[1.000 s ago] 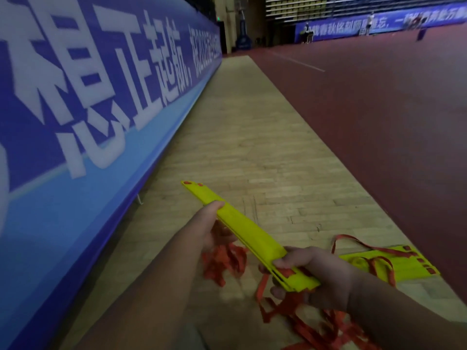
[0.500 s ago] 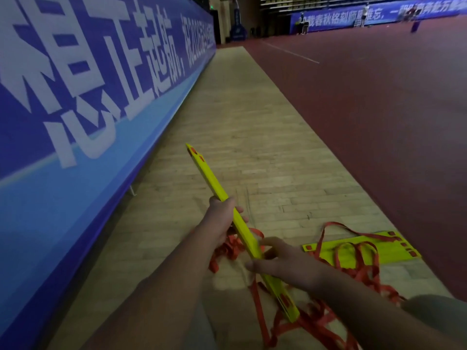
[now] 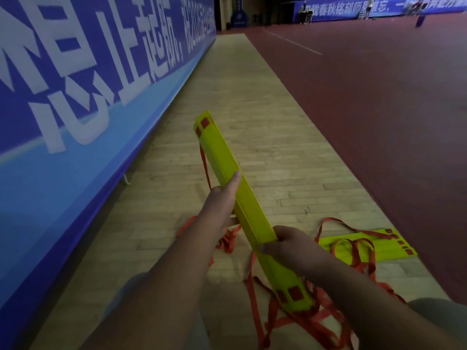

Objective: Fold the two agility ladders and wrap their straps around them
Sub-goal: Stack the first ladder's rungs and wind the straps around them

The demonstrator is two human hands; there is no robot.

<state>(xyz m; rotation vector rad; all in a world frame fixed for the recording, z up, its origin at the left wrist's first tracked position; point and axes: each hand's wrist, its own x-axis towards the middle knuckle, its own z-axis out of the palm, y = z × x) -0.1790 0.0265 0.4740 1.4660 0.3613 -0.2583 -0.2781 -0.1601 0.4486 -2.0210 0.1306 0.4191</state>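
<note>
A stack of yellow ladder rungs (image 3: 222,157) is held in the air in front of me, pointing away and up to the left. My left hand (image 3: 219,210) grips the stack near its middle, thumb along its left edge. My right hand (image 3: 290,246) grips it lower down, fingers curled over the top face. Red straps (image 3: 278,322) hang loose from the stack and pile on the floor below. The second folded yellow ladder (image 3: 364,246) lies flat on the wooden floor to the right, with red strap loops across it.
A long blue banner wall (image 3: 75,122) runs along the left. A wooden floor strip (image 3: 240,97) stretches ahead. Dark red court flooring (image 3: 379,109) lies to the right. People stand far off by the back banner (image 3: 369,6).
The rung stack has turned from edge-on to show its broad face and risen slightly. My right hand has shifted its grip over the top face. The left hand stays near the middle.
</note>
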